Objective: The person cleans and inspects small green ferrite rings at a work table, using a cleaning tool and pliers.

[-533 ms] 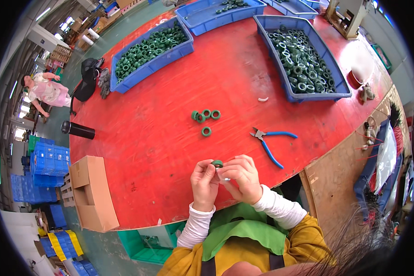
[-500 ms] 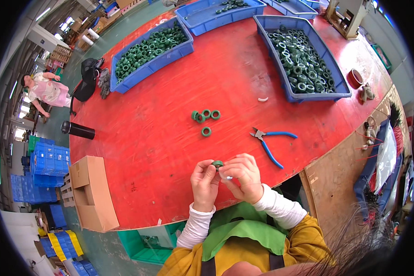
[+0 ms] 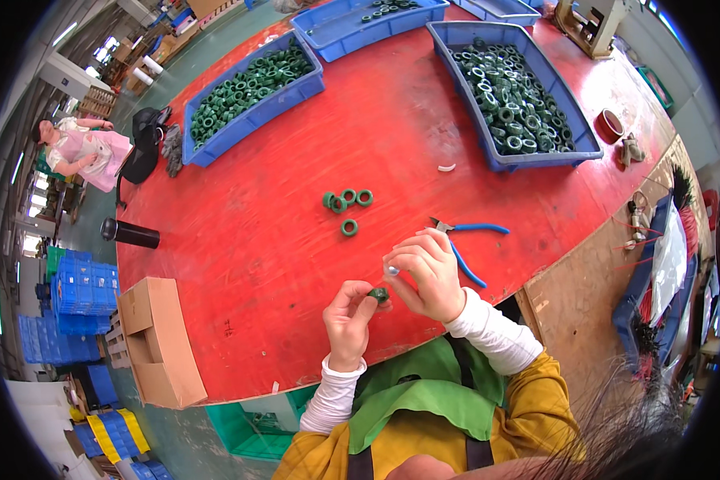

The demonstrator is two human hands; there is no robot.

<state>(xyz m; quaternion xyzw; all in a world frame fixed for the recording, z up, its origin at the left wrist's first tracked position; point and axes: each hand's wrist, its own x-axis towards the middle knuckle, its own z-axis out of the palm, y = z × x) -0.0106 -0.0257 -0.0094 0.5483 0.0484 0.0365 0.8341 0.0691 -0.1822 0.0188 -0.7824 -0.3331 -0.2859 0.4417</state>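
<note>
A dark green ring (image 3: 378, 295) is pinched between the thumb and fingers of my left hand (image 3: 348, 324), over the near part of the red table. Above and to the right of it, my right hand (image 3: 428, 276) is closed in a pinch on a small, shiny pale piece (image 3: 393, 270) whose kind I cannot make out. Beyond my hands, several green rings (image 3: 349, 228) lie in a small group on the table. Blue-handled cutting pliers (image 3: 480, 228) rest just past my right hand, which partly covers them.
Blue trays full of green rings stand at the far left (image 3: 316, 82) and far right (image 3: 510, 166). A black bottle (image 3: 132, 233) lies at the left edge, near an open cardboard box (image 3: 172, 344). A reddish-brown roll (image 3: 610, 126) sits at right. Someone in a pink apron (image 3: 92, 152) stands beyond.
My right hand has moved up and away from the ring with the pale piece, leaving a gap between my hands. My left hand has shifted slightly left and down, still holding the ring.
</note>
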